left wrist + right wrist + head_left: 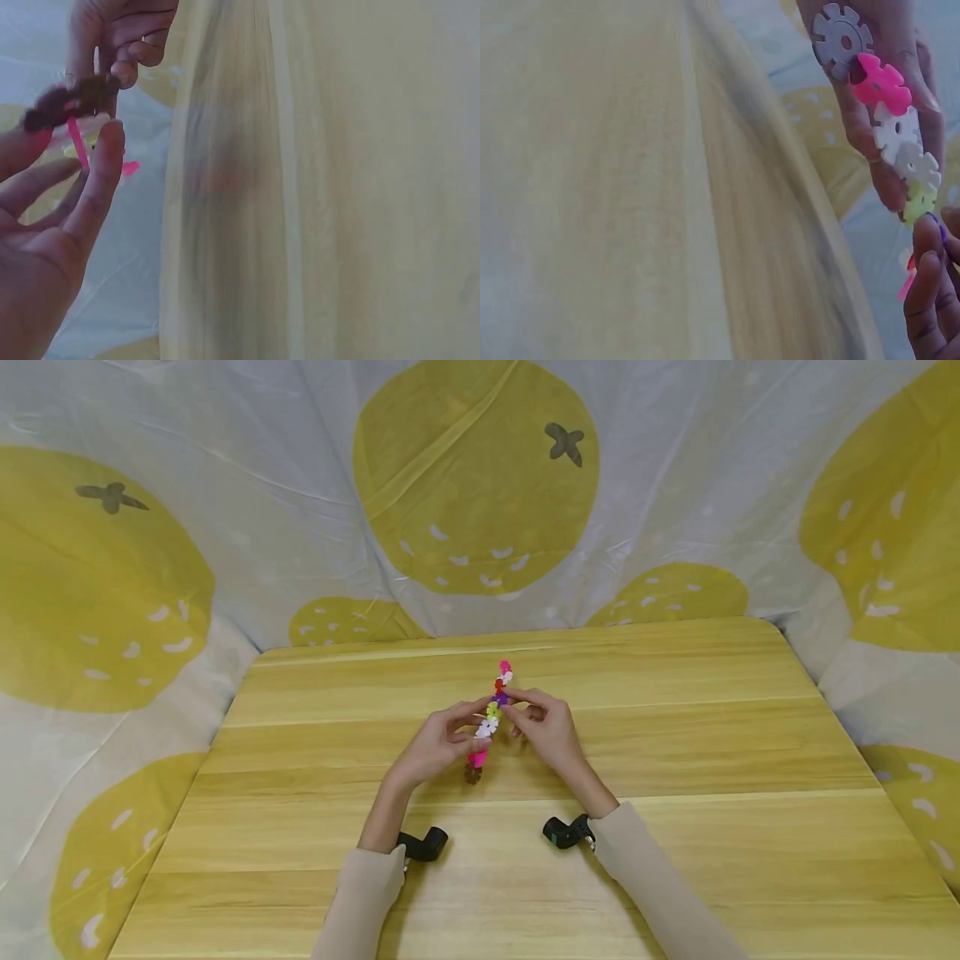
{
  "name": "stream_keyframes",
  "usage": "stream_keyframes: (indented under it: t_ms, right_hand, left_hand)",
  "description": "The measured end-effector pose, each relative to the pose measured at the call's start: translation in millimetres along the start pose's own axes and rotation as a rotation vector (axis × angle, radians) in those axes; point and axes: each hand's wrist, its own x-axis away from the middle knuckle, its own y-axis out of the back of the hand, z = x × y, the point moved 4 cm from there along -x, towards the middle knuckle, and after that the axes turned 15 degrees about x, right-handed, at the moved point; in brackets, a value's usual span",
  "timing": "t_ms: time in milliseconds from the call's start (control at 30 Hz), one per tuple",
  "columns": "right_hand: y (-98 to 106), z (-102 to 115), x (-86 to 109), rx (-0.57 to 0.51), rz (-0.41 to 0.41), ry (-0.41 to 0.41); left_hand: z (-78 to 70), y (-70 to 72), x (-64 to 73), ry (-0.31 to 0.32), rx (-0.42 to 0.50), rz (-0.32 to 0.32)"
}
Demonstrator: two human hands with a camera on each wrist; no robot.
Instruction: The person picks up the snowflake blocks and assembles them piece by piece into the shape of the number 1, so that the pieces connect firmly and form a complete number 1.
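Note:
A chain of notched plastic snowflake discs (pixel 489 727) is held over the table, slanting away from the person. Brown (pixel 472 773) is the near end, followed by pink (pixel 881 84), white and yellow (pixel 920 202) discs; purple, red, white and pink ones follow at the far end. The left hand (pixel 435 747) holds the chain along its left side, thumb by the white and pink discs. With thumb and index finger the right hand (pixel 551 731) pinches the purple disc (pixel 500 700). Fingers partly cover the middle discs.
A wood-grain table (pixel 712 718) lies under both hands. Black wrist devices (pixel 426 845) sit at the wrists, below beige sleeves (pixel 652 877). Behind the table hangs a pale cloth (pixel 660 460) printed with large yellow fruit.

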Motion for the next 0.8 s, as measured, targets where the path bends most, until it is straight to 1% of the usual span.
stream_keyframes:
  t_ms: [133,233,367,433,500,600,667,800]
  right_hand:
    - [1.9,-4.4,-7.5,0.001,0.053,-0.037]
    - [1.4,-6.1,-12.2,0.034,0.094,-0.053]
    - [-0.1,-6.8,-18.1,0.094,0.136,-0.072]
    - [-1.1,-6.7,-20.8,0.109,0.155,-0.083]
    - [-2.3,-6.8,-23.2,0.117,0.179,-0.091]
    - [-4.1,-7.7,-25.2,0.12,0.209,-0.11]
    - [-4.8,-8.5,-25.5,0.121,0.225,-0.118]
    - [-7.0,-8.1,-25.3,0.115,0.253,-0.111]
  left_hand:
    - [2.0,0.3,-5.0,0.007,0.064,0.076]
    - [4.6,1.9,-10.2,0.003,0.074,0.097]
    - [8.8,4.9,-18.1,0.021,0.075,0.093]
    - [10.5,6.4,-21.5,0.042,0.073,0.08]
    - [12.0,8.2,-24.3,0.066,0.046,0.057]
    - [13.6,11.1,-26.9,0.086,-0.026,0.03]
    - [14.2,12.8,-27.4,0.092,-0.055,0.033]
    - [14.3,18.0,-26.5,0.104,-0.066,0.052]
